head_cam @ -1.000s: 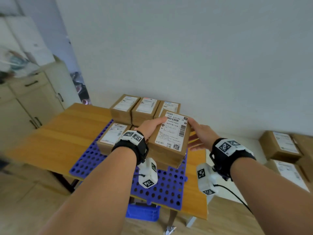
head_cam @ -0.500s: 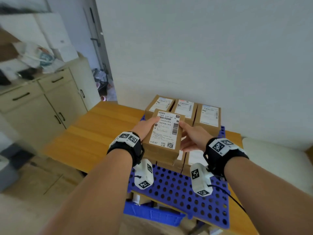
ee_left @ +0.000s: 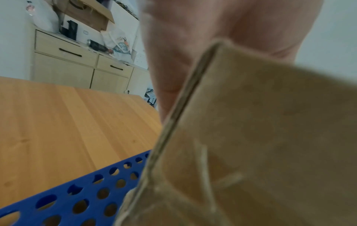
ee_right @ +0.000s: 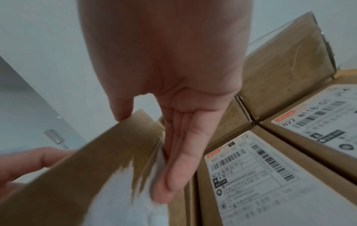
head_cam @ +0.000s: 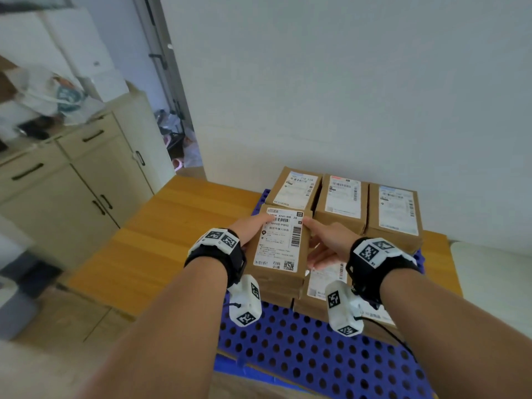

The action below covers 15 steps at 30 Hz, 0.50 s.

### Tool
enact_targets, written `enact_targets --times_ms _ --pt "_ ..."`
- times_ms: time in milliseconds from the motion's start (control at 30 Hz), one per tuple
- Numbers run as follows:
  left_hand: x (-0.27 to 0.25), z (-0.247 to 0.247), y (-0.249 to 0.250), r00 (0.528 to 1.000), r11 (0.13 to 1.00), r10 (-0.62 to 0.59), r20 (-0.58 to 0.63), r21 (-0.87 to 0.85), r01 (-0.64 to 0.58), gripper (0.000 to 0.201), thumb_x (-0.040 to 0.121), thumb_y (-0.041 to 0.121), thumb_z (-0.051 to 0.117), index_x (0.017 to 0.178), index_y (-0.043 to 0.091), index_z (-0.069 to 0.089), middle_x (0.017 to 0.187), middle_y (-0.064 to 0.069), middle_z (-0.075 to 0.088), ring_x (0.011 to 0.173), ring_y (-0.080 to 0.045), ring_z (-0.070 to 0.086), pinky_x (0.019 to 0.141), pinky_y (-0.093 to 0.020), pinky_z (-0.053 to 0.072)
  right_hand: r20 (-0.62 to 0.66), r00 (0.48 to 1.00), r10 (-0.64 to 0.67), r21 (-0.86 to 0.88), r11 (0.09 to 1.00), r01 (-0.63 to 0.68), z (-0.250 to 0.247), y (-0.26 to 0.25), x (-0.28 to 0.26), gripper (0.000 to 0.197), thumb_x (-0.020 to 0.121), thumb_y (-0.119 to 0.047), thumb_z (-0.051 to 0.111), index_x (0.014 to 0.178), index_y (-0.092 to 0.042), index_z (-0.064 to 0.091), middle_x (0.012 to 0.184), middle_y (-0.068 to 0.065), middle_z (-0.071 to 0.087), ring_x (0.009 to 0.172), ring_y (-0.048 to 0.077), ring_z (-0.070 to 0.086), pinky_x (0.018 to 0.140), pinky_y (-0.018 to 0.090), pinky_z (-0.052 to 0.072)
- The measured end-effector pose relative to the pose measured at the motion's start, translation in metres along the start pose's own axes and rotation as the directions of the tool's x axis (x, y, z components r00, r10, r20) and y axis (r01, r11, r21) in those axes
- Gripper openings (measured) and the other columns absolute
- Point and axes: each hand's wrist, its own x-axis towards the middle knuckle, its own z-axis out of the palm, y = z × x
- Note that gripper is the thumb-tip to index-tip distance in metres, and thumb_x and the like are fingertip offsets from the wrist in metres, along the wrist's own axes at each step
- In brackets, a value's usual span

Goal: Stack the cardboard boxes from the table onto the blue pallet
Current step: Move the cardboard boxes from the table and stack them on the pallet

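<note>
A labelled cardboard box (head_cam: 280,243) sits between my two hands over the front-left box (head_cam: 275,296) on the blue pallet (head_cam: 302,349). I cannot tell whether the two boxes touch. My left hand (head_cam: 249,230) grips its left side with the thumb over the label; the palm (ee_left: 212,38) lies against the box (ee_left: 251,137). My right hand (head_cam: 328,244) presses straight fingers (ee_right: 183,152) flat on the right side, thumb tip on the top edge. Three boxes (head_cam: 342,200) form the pallet's back row.
The pallet lies on a wooden table (head_cam: 161,240) against a white wall. Another labelled box (head_cam: 325,283) stands right of the front-left one, close under my right wrist. A cabinet (head_cam: 72,182) with clutter on top stands to the left. The pallet's near part shows bare holes.
The held box has moved left across the pallet and down towards the front-left box. Both hands kept their places on its sides. My head turned left.
</note>
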Motion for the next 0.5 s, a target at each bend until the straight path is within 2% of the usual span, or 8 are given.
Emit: enact_targets --times_ms 67,167,200,300,333,433,500 --pt "0.006 -0.001 0.002 1.000 1.000 0.000 0.017 -0.001 0.000 0.038 0.091 0.053 0.051 0.098 0.019 0.064 0.093 -0.002 0.071 0.085 -0.021 0.063 0.078 -0.031 0.045 -0.020 1.000 0.022 0.018 1.000 -0.021 0.000 0.000 0.004 0.065 0.092 -0.057 0.053 0.096 0.007 0.062 0.078 0.025 0.072 0.064 0.032 0.072 0.060 0.036 0.062" --pt "0.014 -0.001 0.004 0.998 0.999 -0.024 0.054 0.022 0.023 0.039 0.092 0.048 0.052 0.108 0.014 0.062 0.093 -0.004 0.068 0.077 -0.019 0.061 0.067 -0.028 0.042 -0.039 0.997 0.060 0.034 0.998 -0.059 0.002 0.001 0.008 0.066 0.092 -0.057 0.053 0.098 0.008 0.062 0.077 0.026 0.072 0.065 0.032 0.072 0.058 0.034 0.061" --pt "0.014 -0.001 0.005 0.998 0.999 -0.031 0.063 0.039 0.028 0.043 0.092 0.047 0.052 0.114 0.011 0.062 0.099 -0.006 0.068 0.080 -0.020 0.061 0.068 -0.028 0.043 -0.039 0.997 0.070 0.036 0.997 -0.069 0.004 0.002 0.009 0.066 0.092 -0.057 0.053 0.100 0.008 0.061 0.079 0.026 0.072 0.067 0.032 0.073 0.058 0.034 0.061" --pt "0.019 -0.003 0.004 0.997 0.995 -0.051 0.053 0.091 0.046 0.056 0.088 0.047 0.055 0.129 0.010 0.058 0.122 -0.011 0.063 0.103 -0.027 0.061 0.083 -0.035 0.044 -0.042 0.995 0.093 0.042 0.995 -0.091 0.009 0.002 0.015 0.067 0.091 -0.058 0.052 0.101 0.008 0.061 0.081 0.026 0.073 0.073 0.034 0.074 0.063 0.037 0.062" --pt "0.020 -0.004 0.004 0.997 0.995 -0.053 0.055 0.091 0.048 0.056 0.086 0.048 0.056 0.129 0.011 0.058 0.123 -0.011 0.063 0.106 -0.028 0.061 0.086 -0.035 0.044 -0.046 0.994 0.098 0.044 0.994 -0.096 0.010 0.002 0.017 0.067 0.092 -0.058 0.052 0.102 0.007 0.061 0.082 0.026 0.073 0.074 0.034 0.074 0.066 0.038 0.062" --pt "0.020 -0.005 0.006 0.996 0.997 -0.043 0.081 0.060 0.038 0.052 0.084 0.046 0.058 0.121 0.010 0.061 0.113 -0.009 0.067 0.099 -0.026 0.064 0.096 -0.036 0.047 -0.071 0.991 0.114 0.058 0.992 -0.110 0.014 0.005 0.024 0.069 0.092 -0.059 0.050 0.102 0.008 0.063 0.081 0.026 0.073 0.074 0.034 0.074 0.072 0.041 0.062" --pt "0.019 -0.004 0.008 0.995 0.997 -0.042 0.091 0.072 0.036 0.066 0.073 0.049 0.060 0.126 0.010 0.059 0.121 -0.011 0.065 0.110 -0.029 0.062 0.105 -0.043 0.044 -0.083 0.990 0.118 0.057 0.992 -0.113 0.015 0.006 0.027 0.070 0.093 -0.060 0.049 0.102 0.008 0.063 0.079 0.025 0.073 0.071 0.033 0.074 0.071 0.040 0.062"
